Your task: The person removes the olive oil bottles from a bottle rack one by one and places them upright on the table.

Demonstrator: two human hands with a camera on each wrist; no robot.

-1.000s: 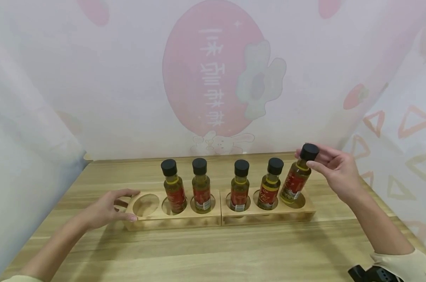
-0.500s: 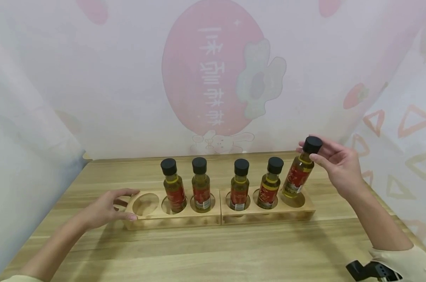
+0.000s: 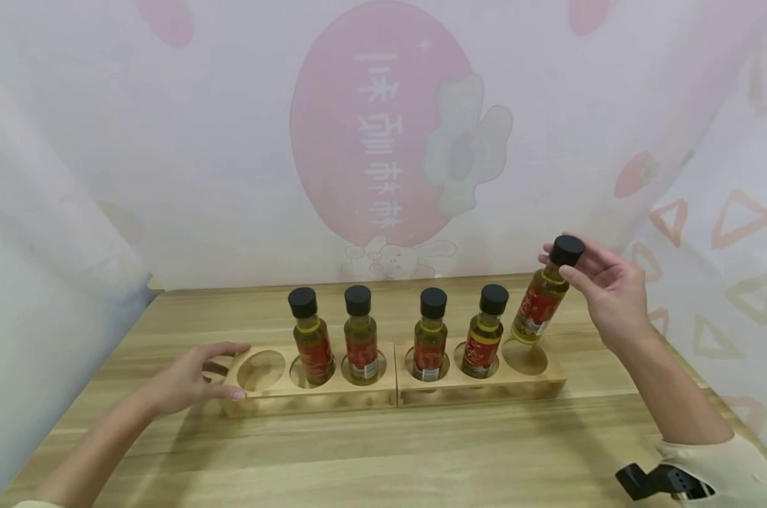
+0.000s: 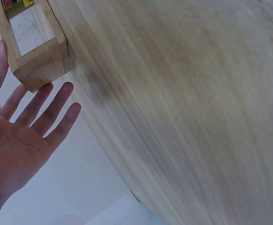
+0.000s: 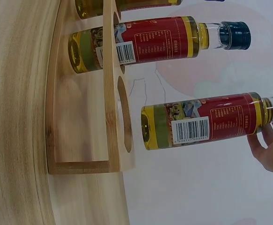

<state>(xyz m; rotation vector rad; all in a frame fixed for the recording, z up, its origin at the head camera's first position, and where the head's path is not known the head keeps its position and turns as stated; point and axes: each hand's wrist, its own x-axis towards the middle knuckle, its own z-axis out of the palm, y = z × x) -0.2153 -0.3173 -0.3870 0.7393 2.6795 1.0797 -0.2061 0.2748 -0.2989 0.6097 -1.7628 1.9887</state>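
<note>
Two wooden racks [image 3: 337, 391], four seated bottles [image 3: 430, 346], one bottle [image 3: 539, 305] pinched by right fingers [image 3: 599, 255], left fingers [image 4: 55, 108] spread

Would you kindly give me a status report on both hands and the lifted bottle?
Right hand grips bottle near its cap, tilted, base above right rack. Left hand holds outer end of left rack. Nothing visibly in the way.
</note>
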